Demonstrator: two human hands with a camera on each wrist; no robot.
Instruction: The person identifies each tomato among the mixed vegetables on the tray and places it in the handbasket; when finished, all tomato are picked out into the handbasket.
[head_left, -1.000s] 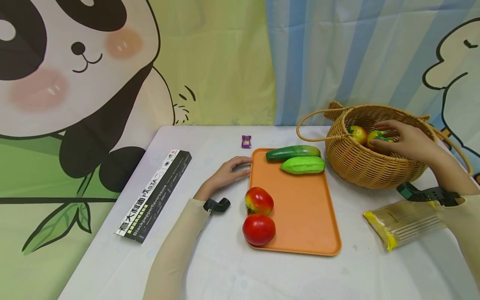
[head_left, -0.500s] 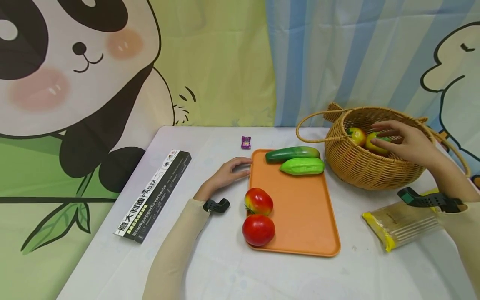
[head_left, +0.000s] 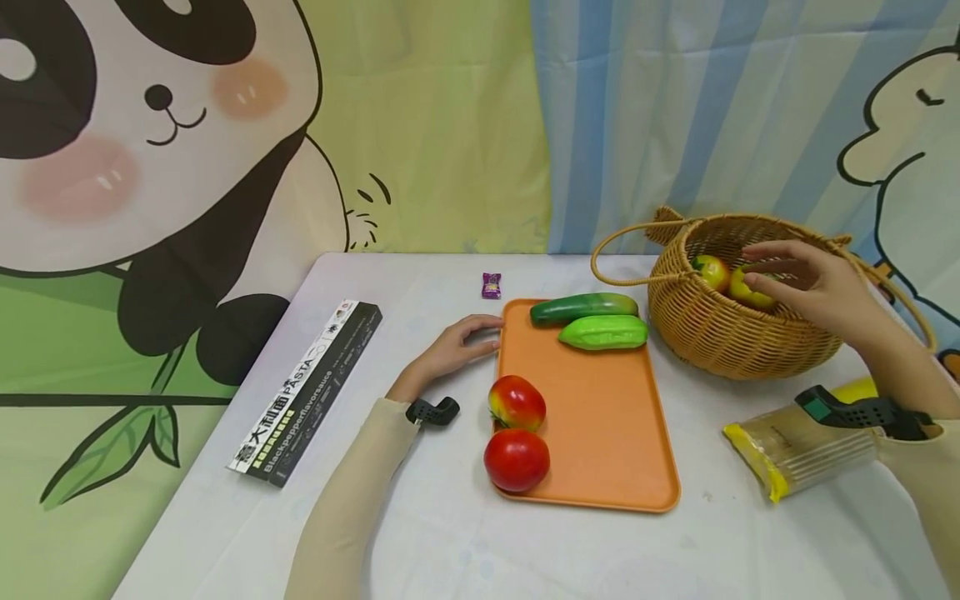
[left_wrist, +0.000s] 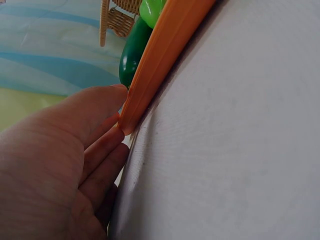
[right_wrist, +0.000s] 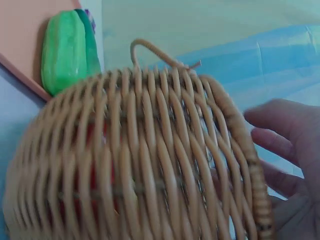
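Note:
My left hand (head_left: 450,346) rests on the white table with its fingertips at the left edge of the orange tray (head_left: 607,417). In the left wrist view the thumb and fingers meet the tray's rim near one corner. My right hand (head_left: 813,287) hovers over the mouth of the wicker basket (head_left: 738,350), fingers spread and holding nothing. Inside the basket sit two yellow-red tomato-like fruits, one on the left (head_left: 712,272) and another (head_left: 750,293) just below my right fingertips. On the tray lie a cucumber (head_left: 585,308), a light green ridged vegetable (head_left: 603,332) and two red tomatoes (head_left: 517,460).
A black-and-white pasta box (head_left: 307,392) lies at an angle on the left. Behind the tray is a small purple-wrapped candy (head_left: 491,285). The clear, yellow-ended packet (head_left: 802,450) lies in front of the basket, partly beneath my right forearm. Printed curtains hang behind the table.
My right hand has drawn slightly away from the fruit in the basket, its wrist coming a little lower and nearer. My left hand and the things on the tray have stayed put.

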